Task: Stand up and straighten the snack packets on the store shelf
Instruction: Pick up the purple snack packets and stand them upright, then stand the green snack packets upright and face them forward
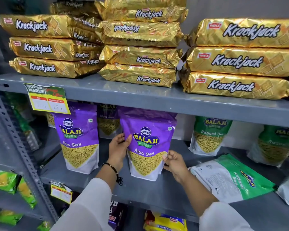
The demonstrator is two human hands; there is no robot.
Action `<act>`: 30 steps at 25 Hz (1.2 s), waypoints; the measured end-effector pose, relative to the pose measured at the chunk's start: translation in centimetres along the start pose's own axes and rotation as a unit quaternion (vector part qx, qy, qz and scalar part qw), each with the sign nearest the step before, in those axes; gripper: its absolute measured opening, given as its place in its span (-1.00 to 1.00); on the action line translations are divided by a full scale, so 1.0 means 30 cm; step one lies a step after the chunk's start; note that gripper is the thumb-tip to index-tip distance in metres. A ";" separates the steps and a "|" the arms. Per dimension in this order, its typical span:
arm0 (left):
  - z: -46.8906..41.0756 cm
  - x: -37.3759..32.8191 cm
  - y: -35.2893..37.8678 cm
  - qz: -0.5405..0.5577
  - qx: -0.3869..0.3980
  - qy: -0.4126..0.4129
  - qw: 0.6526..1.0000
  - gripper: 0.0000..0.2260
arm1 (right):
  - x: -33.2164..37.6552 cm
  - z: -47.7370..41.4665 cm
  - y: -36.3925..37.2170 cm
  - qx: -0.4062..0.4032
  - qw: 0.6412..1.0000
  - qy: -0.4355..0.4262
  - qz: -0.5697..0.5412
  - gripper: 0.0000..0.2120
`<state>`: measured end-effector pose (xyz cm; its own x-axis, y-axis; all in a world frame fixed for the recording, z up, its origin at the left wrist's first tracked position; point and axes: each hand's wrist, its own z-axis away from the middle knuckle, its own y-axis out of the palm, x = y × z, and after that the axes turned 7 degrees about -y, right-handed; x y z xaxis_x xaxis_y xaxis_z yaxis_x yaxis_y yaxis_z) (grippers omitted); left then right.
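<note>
A purple Aloo Sev packet stands upright on the grey middle shelf. My left hand grips its left edge and my right hand grips its lower right edge. A second purple Aloo Sev packet stands upright to the left, and a third stands behind, between them. To the right, a green Ratlami Sev packet lies flat on the shelf. Two more green packets stand at the back: one right of centre, one at the far right.
Stacks of gold Krackjack packs fill the upper shelf. A yellow price tag hangs from its front edge. A slotted grey upright stands at the left, with green packets beyond it. More packets sit on the shelf below.
</note>
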<state>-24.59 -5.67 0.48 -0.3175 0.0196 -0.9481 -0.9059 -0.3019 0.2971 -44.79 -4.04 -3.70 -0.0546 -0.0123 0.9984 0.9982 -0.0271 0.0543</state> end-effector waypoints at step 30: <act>0.227 0.284 0.689 -0.575 0.225 -0.138 0.775 -0.54 | -0.032 0.281 -0.878 -0.284 0.928 0.183 -0.160 -0.83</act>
<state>-47.93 -5.27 -0.69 0.7797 0.2505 -0.5739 -0.6210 0.4267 -0.6575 -70.81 5.11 -5.97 -0.4551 -0.2478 0.8553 0.7601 -0.6085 0.2281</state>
